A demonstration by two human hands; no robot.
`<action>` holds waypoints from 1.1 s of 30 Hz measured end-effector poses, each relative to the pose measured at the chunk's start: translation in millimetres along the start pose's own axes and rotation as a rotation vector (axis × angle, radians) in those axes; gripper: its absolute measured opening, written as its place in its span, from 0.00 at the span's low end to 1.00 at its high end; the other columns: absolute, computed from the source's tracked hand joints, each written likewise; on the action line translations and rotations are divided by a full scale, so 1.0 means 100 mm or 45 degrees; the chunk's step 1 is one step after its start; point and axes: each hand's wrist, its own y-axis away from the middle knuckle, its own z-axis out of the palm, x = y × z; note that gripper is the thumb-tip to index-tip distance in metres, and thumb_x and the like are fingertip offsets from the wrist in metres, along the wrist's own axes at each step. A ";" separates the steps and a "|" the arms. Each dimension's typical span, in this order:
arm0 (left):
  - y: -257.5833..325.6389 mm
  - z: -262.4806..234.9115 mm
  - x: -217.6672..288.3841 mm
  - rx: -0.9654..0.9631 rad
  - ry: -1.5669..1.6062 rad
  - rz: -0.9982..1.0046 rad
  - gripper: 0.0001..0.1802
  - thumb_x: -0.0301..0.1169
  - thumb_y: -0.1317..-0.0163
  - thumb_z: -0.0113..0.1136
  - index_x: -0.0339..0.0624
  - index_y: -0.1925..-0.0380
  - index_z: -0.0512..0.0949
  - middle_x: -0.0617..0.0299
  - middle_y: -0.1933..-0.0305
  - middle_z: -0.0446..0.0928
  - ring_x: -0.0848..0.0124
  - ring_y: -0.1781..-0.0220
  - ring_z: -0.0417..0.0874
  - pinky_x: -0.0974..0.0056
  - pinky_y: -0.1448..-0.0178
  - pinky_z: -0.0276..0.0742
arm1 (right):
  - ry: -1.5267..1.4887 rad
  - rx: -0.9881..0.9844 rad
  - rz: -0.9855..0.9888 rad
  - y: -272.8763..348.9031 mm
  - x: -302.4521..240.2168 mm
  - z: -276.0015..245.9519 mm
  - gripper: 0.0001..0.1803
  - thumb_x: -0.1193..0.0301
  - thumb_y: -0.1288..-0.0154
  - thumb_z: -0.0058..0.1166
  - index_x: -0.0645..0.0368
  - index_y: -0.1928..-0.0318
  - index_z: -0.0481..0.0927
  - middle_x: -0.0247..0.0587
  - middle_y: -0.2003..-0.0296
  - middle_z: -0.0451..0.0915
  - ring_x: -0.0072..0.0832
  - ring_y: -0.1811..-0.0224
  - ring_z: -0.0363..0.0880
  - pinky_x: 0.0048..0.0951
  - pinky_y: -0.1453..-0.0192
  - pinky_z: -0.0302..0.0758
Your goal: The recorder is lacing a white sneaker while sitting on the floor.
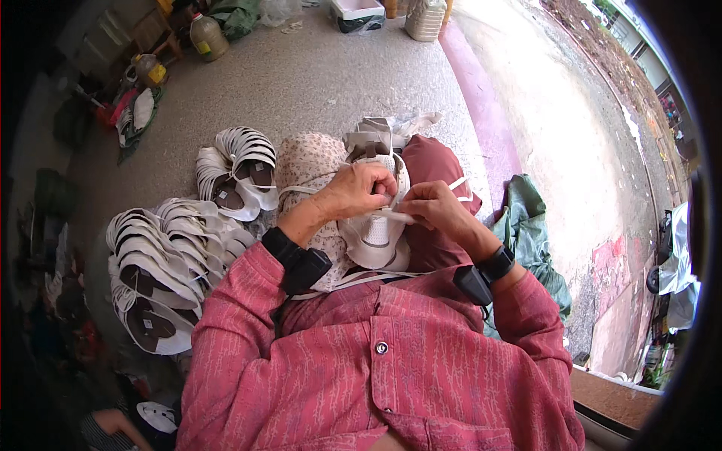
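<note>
I sit on the ground with a white shoe upper (374,234) on my lap. My left hand (359,189) is closed on its top edge, pinching the material near a white lace (396,216). My right hand (435,207) grips the same lace just to the right, fingers closed on it. The two hands nearly touch. A black device is strapped to each wrist. Loose ends of white lace trail across my maroon trouser leg (436,161) and under my forearms.
Several stacked white shoe uppers (162,259) lie to my left, with another pile (239,169) further ahead. A green cloth (526,225) lies at my right. Jugs (207,36), a white tub (357,11) and clutter stand at the far edge of the concrete floor.
</note>
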 end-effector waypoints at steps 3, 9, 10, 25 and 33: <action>0.02 0.02 -0.04 -0.004 0.104 0.000 0.07 0.22 0.49 0.62 0.39 0.68 0.82 0.68 0.69 0.74 0.79 0.68 0.72 0.71 0.64 0.69 | -0.104 0.001 0.056 -0.03 0.03 0.05 0.08 0.73 0.38 0.57 0.65 0.70 0.82 0.32 0.76 0.80 0.16 0.80 0.71 0.19 0.79 0.63; 0.05 0.05 -0.09 0.046 0.129 0.101 0.08 0.21 0.49 0.63 0.39 0.67 0.82 0.67 0.68 0.74 0.80 0.68 0.71 0.72 0.64 0.68 | -0.472 0.037 0.148 -0.06 0.11 0.10 0.08 0.71 0.39 0.59 0.64 0.70 0.82 0.30 0.79 0.76 0.16 0.83 0.68 0.20 0.81 0.61; 0.06 0.05 -0.08 0.043 0.151 0.087 0.08 0.21 0.49 0.63 0.39 0.67 0.82 0.67 0.68 0.74 0.80 0.68 0.72 0.72 0.64 0.68 | -0.455 0.004 0.150 -0.05 0.13 0.10 0.07 0.71 0.39 0.60 0.63 0.69 0.81 0.32 0.78 0.77 0.20 0.81 0.71 0.23 0.79 0.64; 0.17 0.16 -0.08 0.168 0.097 0.215 0.07 0.23 0.48 0.68 0.39 0.67 0.83 0.65 0.70 0.77 0.77 0.68 0.75 0.70 0.64 0.71 | 1.046 -0.191 -0.695 -0.13 -0.30 -0.19 0.17 0.70 0.53 0.67 0.57 0.64 0.74 0.43 0.68 0.79 0.45 0.64 0.81 0.43 0.62 0.75; 0.14 0.18 -0.06 0.223 -0.066 0.251 0.05 0.28 0.50 0.66 0.42 0.72 0.83 0.61 0.70 0.78 0.66 0.66 0.80 0.63 0.62 0.75 | 0.862 -0.045 -0.897 -0.24 -0.01 -0.17 0.15 0.69 0.53 0.68 0.57 0.68 0.75 0.42 0.71 0.78 0.44 0.67 0.79 0.42 0.64 0.74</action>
